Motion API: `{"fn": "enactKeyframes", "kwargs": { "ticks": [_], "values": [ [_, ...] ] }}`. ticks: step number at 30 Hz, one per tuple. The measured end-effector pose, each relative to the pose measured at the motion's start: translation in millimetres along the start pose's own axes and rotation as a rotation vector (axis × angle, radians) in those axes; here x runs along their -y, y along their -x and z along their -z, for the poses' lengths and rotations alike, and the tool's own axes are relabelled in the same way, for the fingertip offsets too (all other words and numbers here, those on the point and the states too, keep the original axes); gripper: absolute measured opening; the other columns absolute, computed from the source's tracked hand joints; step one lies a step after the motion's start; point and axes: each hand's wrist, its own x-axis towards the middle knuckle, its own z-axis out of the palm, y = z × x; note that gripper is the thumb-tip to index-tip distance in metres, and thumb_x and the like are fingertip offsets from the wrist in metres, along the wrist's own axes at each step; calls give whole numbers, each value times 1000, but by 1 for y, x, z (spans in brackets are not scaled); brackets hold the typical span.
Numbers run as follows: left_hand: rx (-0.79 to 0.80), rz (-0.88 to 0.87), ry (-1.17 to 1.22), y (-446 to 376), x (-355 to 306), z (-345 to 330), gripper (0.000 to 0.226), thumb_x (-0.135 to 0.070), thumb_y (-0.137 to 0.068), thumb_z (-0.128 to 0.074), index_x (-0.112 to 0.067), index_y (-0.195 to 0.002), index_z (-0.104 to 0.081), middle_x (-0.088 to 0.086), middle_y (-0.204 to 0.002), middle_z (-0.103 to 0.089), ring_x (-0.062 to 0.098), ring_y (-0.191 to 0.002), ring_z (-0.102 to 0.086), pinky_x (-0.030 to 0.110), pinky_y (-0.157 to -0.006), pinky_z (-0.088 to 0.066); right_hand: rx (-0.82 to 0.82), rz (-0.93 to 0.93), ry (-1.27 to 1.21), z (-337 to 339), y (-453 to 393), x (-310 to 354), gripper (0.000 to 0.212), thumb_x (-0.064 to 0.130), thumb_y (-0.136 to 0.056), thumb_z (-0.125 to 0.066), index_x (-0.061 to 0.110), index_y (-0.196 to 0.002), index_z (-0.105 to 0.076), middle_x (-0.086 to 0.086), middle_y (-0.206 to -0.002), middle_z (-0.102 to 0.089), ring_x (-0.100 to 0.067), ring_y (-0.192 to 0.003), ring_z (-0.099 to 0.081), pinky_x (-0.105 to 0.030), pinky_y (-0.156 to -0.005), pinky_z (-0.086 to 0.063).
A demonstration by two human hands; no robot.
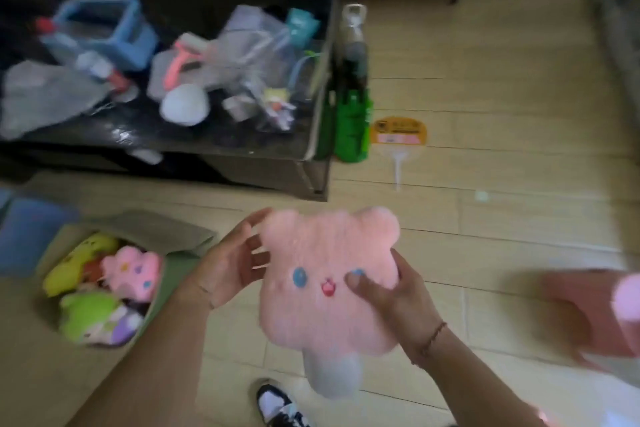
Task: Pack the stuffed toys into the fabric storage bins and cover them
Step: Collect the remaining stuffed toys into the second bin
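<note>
While the right hand [391, 291] grips the pink plush [325, 281] and the left hand [232, 263] spreads beside it, packing continues; next, carry it left into the green bin [180, 274].

pink plush toy [325, 274] held, bin [187, 236] nearby

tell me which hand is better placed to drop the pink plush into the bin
Left, probably. The left hand touches the pink plush on the side nearest the fabric bin; the right hand grips its far side.
</note>
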Motion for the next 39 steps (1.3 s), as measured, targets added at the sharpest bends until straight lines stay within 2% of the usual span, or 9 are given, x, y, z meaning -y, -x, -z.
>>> {"fn": "enactKeyframes", "kwargs": {
  "ticks": [4, 8, 11, 16, 20, 27, 31, 35, 39],
  "values": [
    [-140, -20, 159, 79, 11, 112, 72, -51, -17, -96, -25, -83, -81, -1, -90, -77, 13, -80, -74, 28, -62, -59, 122, 20, 63, -154, -37, 4, 51, 36, -62, -82, 23, -108, -63, 4, -99, -74, -13, -88, -72, -29, -69, -59],
    [-459, -70, 178, 147, 31, 209, 95, -39, -29, -97, -5, -112, -66, 10, -93, -77, 24, -81, -74, 38, -70, -61, 463, -103, 442, -287, -49, -11, 64, 61, -71, -70, 35, -121, -41, 10, -110, -66, -8, -91, -67, -17, -62, -55],
    [-554, -50, 218, 196, 37, 272, 85, -29, -41, -94, 2, -114, -63, 25, -104, -72, 34, -87, -71, 43, -72, -59, 633, -245, 556, -356, -51, -21, 56, 45, -83, -66, 25, -126, -37, 8, -110, -61, -4, -85, -63, -9, -47, -46],
    [-830, -61, 223, 220, 31, 338, 48, -27, -68, -84, -8, -109, -67, 4, -89, -78, 19, -79, -75, 33, -62, -60, 549, -234, 528, -444, -69, -38, 78, 33, -68, -71, 24, -130, -25, -1, -105, -57, -17, -86, -64, -31, -59, -58],
    [-985, -36, 240, 208, 25, 381, 60, -51, -56, -80, -21, -107, -67, 0, -98, -76, 18, -87, -73, 41, -76, -61, 575, -214, 546, -497, -98, -43, 84, 17, -59, -78, 28, -126, -30, -2, -118, -47, -19, -100, -57, -48, -79, -57],
    [-961, 66, 181, 187, 5, 465, 52, -43, -73, -78, -27, -119, -59, -6, -108, -70, 10, -91, -66, 24, -70, -54, 531, -158, 739, -588, -161, -51, 83, 10, -65, -81, 26, -132, -35, 1, -132, -40, -18, -123, -45, -32, -96, -45],
    [-963, 149, 139, 172, -3, 524, 69, -50, -63, -78, -31, -124, -54, -3, -113, -68, 18, -98, -65, 33, -85, -52, 547, -100, 911, -644, -199, -61, 100, 29, -64, -79, 11, -146, -25, -5, -147, -35, -7, -125, -32, -15, -100, -24],
    [-845, 187, 115, 146, -3, 581, 74, -50, -60, -76, -40, -127, -47, -9, -118, -67, 17, -109, -64, 35, -96, -52, 391, -55, 1028, -687, -244, -72, 83, 18, -77, -74, 14, -147, -29, -6, -149, -35, -22, -135, -37, -23, -106, -29],
    [-690, 241, -65, 121, -19, 629, 53, -15, -90, -64, -25, -137, -40, -16, -116, -49, -1, -100, -49, 5, -65, -35, 360, -124, 1271, -706, -292, -94, 81, 18, -87, -61, 17, -152, -13, -10, -159, -10, -26, -146, -17, -30, -116, -19]
  ]
}}
